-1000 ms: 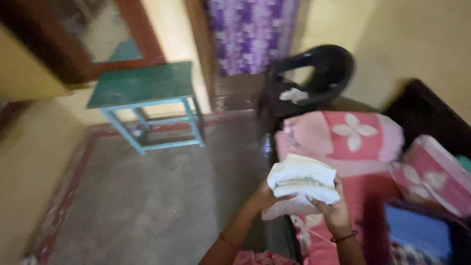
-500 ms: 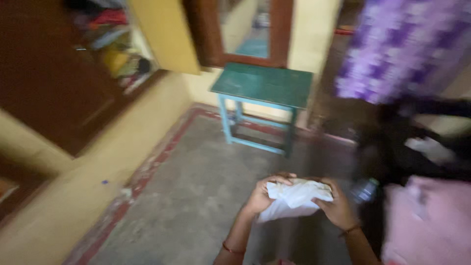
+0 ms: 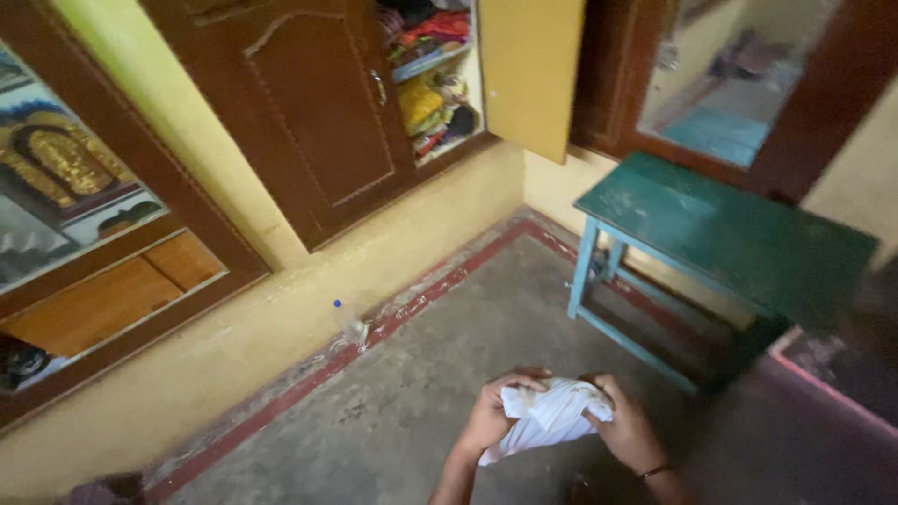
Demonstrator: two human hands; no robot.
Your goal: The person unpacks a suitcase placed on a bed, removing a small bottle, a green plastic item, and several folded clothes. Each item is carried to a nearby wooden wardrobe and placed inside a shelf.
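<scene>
While both grip it low in the frame, my left hand (image 3: 491,416) and right hand (image 3: 625,432) clutch a crumpled white cloth (image 3: 547,418).

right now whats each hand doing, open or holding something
Left hand: closed on the white cloth.
Right hand: closed on the same white cloth.

Cloth (image 3: 547,416): soft, matt white fabric, crumpled. Stool (image 3: 739,234): painted wood, worn, scuffed green top. Cupboard door (image 3: 318,112): dark wood, slight sheen. Floor (image 3: 421,374): rough matt cement.
</scene>
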